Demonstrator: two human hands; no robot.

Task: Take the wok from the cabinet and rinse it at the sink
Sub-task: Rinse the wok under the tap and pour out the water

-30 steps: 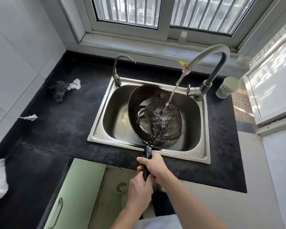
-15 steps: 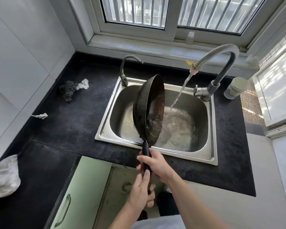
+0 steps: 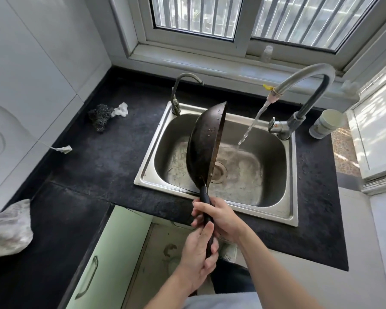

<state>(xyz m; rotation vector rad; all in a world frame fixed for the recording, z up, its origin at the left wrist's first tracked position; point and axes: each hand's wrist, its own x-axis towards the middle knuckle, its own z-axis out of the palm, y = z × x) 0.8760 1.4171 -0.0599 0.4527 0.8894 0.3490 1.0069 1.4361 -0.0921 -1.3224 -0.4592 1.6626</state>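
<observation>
Low in the centre of the frame, the left hand (image 3: 198, 253) is wrapped tight around the lower end of the long black handle (image 3: 206, 216). Just above it, the right hand (image 3: 221, 217) is clenched on the same handle nearer the pan. The dark round metal wok (image 3: 204, 148) stands on edge above the stainless steel sink (image 3: 291, 175), its wet underside facing left. To its right, a water stream (image 3: 250, 128) falls from the curved grey faucet (image 3: 308, 81) into the basin, clear of the wok.
</observation>
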